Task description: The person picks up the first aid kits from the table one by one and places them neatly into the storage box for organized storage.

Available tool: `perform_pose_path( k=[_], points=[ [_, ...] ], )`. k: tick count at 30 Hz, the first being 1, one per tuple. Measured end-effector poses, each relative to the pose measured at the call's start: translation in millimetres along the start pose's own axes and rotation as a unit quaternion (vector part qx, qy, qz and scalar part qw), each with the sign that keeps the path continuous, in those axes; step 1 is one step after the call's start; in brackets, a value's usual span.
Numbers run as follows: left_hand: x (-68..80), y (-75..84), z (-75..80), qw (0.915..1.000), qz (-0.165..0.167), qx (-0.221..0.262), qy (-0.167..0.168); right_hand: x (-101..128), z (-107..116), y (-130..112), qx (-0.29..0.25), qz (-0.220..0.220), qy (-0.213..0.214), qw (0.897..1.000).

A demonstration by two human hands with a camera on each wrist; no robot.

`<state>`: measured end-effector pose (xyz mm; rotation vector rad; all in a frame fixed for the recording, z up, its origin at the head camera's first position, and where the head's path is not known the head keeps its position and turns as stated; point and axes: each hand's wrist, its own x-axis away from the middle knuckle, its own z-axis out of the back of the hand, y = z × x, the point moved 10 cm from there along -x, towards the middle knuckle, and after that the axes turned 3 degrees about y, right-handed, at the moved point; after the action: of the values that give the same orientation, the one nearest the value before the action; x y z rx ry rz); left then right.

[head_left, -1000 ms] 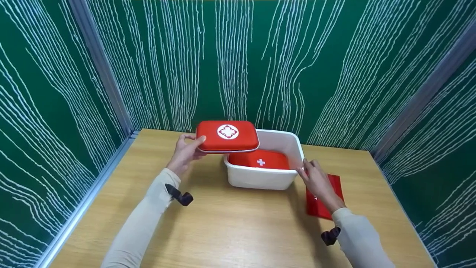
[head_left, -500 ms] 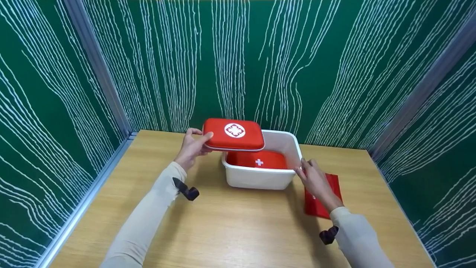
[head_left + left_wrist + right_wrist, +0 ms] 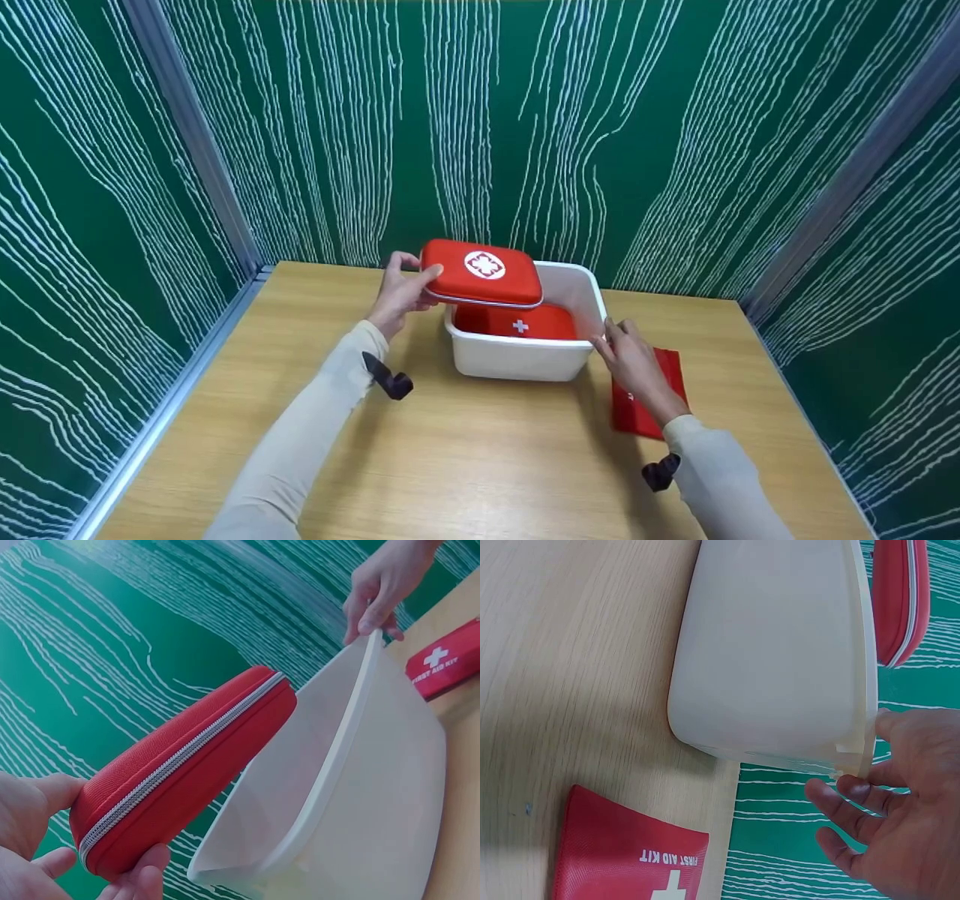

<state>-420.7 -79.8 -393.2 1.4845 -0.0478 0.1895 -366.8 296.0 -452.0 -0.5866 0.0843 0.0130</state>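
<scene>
Left hand grips the hard red first-aid case by its left end, thumb on top and fingers curled beneath, holding it level over the left half of the white tub, which stands near the far edge of the desk. Right hand rests relaxed, straight fingers against the tub's right rim, steadying it. A second red kit lies on the tub floor; a flat red pouch lies on the desk just right of the tub. For clean placement, keep the case level, centre it between the walls, and maintain rim contact so the tub does not slide.
</scene>
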Motion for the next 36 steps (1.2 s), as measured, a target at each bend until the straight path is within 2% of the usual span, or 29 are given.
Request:
perform_pose_path(
  k=[15, 24, 36],
  points=[
    [-0.4, 7.9, -29.7, 0.9991, -0.012, -0.036, -0.021, -1.5, 0.1, 0.1, -0.001, 0.004, -0.001, 1.0],
    [-0.1, 2.3, -46.5, 0.9978, 0.001, -0.061, -0.023, -1.7, -0.4, 2.1, 0.002, -0.003, -0.006, 1.0],
    [-0.4, 1.8, -60.6, 0.9971, -0.008, -0.07, -0.028, 0.4, -0.9, 2.9, -0.007, -0.002, -0.005, 1.0]
  ],
)
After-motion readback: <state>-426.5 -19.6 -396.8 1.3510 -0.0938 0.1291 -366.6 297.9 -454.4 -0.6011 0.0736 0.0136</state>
